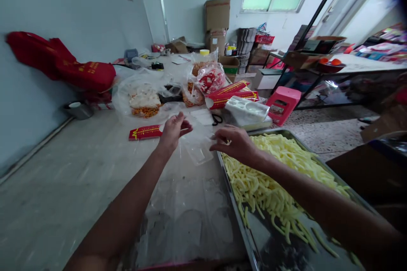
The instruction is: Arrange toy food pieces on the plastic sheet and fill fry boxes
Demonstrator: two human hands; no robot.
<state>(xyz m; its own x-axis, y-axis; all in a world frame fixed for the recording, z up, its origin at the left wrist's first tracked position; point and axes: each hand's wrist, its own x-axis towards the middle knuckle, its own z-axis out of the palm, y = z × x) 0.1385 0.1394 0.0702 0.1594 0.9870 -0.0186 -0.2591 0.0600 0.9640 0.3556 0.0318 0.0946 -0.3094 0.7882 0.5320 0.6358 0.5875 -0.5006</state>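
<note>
My left hand is raised over the worktop, thumb up and apart from its loosely bent fingers, with nothing visible in it. My right hand hovers by the tray's corner, fingers curled, a gap showing between thumb and fingertips. Clear plastic film lies between the two hands and reaches close to the right fingertips; whether they touch it I cannot tell. A flat red printed carton lies just behind my left hand. Beneath my right forearm a metal tray holds a heap of pale yellow strips.
Clear plastic trays lie at the near edge. Farther back are bags of orange bits, a bag of red and white pieces, red cartons, black-handled scissors and a white molded tray. A pink stool stands on the right.
</note>
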